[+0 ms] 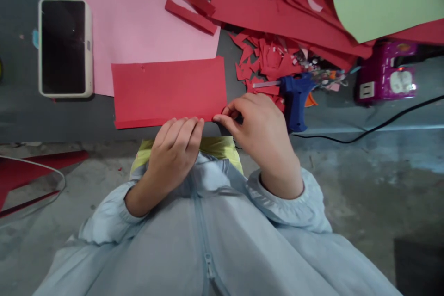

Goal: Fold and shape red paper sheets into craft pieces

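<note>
A red rectangular sheet of paper (166,89) lies on the grey table (34,120) near its front edge, with a narrow fold along its near side. My left hand (173,152) presses its closed fingers down on that folded near edge. My right hand (260,134) pinches the sheet's near right corner between thumb and fingers.
A pink sheet (138,23) lies behind the red one. A phone (65,47) rests at the left. A blue glue gun (294,97) sits right of my hand, its black cord (381,125) trailing right. Red scraps (270,58), red strips, a green sheet (388,9) and a purple device (385,74) fill the back right.
</note>
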Demonstrator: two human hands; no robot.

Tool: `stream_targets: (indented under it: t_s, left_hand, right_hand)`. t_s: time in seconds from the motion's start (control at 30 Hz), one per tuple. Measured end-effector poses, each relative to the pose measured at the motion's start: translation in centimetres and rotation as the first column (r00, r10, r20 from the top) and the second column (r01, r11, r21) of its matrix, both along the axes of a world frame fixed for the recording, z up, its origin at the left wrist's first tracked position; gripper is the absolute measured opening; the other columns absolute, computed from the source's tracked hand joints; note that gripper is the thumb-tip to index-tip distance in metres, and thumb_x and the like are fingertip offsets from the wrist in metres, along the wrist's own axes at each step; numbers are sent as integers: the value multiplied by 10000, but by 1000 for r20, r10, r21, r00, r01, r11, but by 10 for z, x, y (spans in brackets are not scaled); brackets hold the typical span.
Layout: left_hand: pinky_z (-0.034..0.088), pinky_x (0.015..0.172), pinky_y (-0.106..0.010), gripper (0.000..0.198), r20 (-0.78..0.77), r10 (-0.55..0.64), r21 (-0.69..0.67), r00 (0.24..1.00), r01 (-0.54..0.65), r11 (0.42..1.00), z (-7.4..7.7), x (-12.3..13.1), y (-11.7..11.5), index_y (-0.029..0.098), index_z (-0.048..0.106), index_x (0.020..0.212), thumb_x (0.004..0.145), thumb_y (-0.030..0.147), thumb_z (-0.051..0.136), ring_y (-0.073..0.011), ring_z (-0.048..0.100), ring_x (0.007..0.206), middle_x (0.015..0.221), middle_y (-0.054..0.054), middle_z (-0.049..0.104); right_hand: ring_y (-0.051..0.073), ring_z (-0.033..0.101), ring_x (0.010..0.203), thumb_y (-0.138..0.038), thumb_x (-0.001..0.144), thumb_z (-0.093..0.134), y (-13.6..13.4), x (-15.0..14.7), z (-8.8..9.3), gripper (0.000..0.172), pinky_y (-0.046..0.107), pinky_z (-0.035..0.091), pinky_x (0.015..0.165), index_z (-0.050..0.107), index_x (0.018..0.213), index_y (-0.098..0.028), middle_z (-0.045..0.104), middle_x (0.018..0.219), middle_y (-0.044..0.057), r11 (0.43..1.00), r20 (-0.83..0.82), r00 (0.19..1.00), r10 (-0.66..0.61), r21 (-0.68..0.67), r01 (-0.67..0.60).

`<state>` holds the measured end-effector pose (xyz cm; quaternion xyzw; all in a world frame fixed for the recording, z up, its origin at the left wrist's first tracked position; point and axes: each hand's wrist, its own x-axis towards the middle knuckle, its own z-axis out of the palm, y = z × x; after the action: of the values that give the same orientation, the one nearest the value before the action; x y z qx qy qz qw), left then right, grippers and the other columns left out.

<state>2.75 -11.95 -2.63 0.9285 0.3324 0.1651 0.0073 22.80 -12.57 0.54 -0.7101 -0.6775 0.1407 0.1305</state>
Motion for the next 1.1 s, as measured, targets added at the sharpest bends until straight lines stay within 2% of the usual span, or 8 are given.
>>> stream_targets:
  t_s: [0.23,0.6,0.77,0.93,1.1]
  left_hand:
    - [417,1134,-375,499,73,51,59,996,-55,997,-13,1,-7,115,473,1435,940,146,521,-240,590,1226,1254,-149,646]
    - [403,1147,-347,510,-25,108,99,994,-105,990,-10,4,-12,77,450,1447,949,166,521,-233,612,1232,1261,-164,671]
    - [433,1118,-341,446,-55,135,176,989,-123,977,-8,8,-14,60,523,1374,940,163,526,-234,652,1174,1197,-154,704]
    - [444,1116,-352,486,-70,156,107,985,-148,983,-9,11,-18,99,448,1450,973,188,466,-234,630,1229,1254,-153,687]
    - [456,1103,-359,504,-37,172,41,984,-170,985,-9,13,-20,119,434,1461,970,210,505,-251,634,1228,1251,-158,687]
  right_hand:
    - [252,564,850,-293,931,599,11,-6,0,171,360,410,779,650,794,-204,649,839,82,997,-53,996,72,-13,-73]
    - [250,569,803,-271,933,562,16,-11,4,194,354,377,715,663,797,-177,651,819,105,994,31,997,68,-87,-65]
    - [247,580,800,-268,938,561,18,-13,6,203,353,377,713,675,808,-162,657,828,109,991,71,995,65,-120,-56]
    - [253,588,810,-271,936,564,19,-14,7,200,353,379,709,681,820,-158,660,834,113,989,93,993,68,-136,-55]
    - [249,593,794,-273,930,567,20,-14,5,201,346,381,681,688,818,-159,665,829,110,989,111,991,75,-133,-60]
